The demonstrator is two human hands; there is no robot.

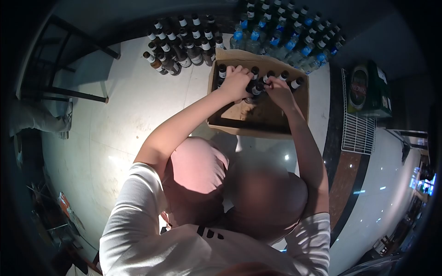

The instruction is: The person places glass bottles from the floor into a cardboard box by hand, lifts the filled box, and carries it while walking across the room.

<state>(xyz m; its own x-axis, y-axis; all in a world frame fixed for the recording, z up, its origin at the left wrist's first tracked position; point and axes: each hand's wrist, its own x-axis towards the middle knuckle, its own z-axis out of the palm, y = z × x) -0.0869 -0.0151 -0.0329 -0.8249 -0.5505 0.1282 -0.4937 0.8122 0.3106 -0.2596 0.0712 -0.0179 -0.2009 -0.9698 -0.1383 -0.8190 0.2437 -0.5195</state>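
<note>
A cardboard box (258, 133) stands open on the floor before my knees, with several dark glass bottles along its far side. My left hand (237, 83) is inside the box, its fingers curled at a brown bottle (257, 89) in the front of the group; part of that bottle is hidden by the hand. My right hand (279, 90) has its fingers bent and pinched at the neck of the same bottle. Another bottle (222, 71) stands at the box's left corner, and one more bottle (297, 83) is at the right. The near half of the box shows bare cardboard.
Brown bottles (182, 53) stand grouped on the floor behind and left of the box. Green and clear bottles (290, 43) with blue labels are at the back right. On the right are a white wire rack (358, 131) and a green carton (373, 89). A black metal frame (69, 89) is at the left.
</note>
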